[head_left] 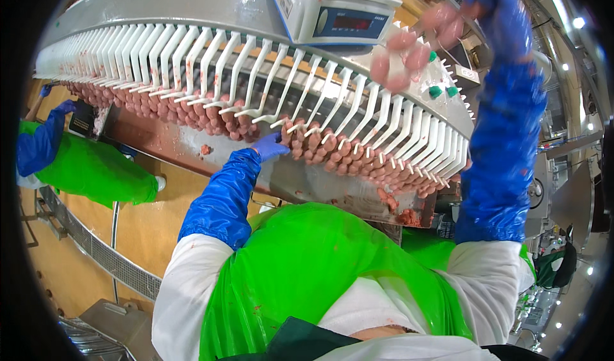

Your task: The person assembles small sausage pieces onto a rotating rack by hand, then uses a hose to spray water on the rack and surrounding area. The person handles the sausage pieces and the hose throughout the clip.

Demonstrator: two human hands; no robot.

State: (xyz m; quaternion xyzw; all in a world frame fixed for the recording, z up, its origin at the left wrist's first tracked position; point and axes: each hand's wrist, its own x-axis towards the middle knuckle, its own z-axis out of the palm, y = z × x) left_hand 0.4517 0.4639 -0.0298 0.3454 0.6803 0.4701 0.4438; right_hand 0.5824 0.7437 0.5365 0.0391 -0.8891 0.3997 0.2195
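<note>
I see my left hand (270, 146) in a blue glove reaching under the row of white hooks (256, 73), fingers curled against the hanging sausages (320, 146); whether it truly pinches a link I cannot tell. My right hand (492, 9) is raised high at the upper right, closed around a loose string of sausage links (409, 47) that dangles blurred below the glove.

I judge these links soft, light and slippery, with thin casings that could tear; best taken at the twist between two links or cradled in a loop, not squeezed.

A grey scale (332, 9) with a red lit display sits on top of the machine. Small green buttons (442, 91) dot the grey panel to the right. At far left a co-worker's blue sleeve (38, 146) and green apron (96, 169) show.
</note>
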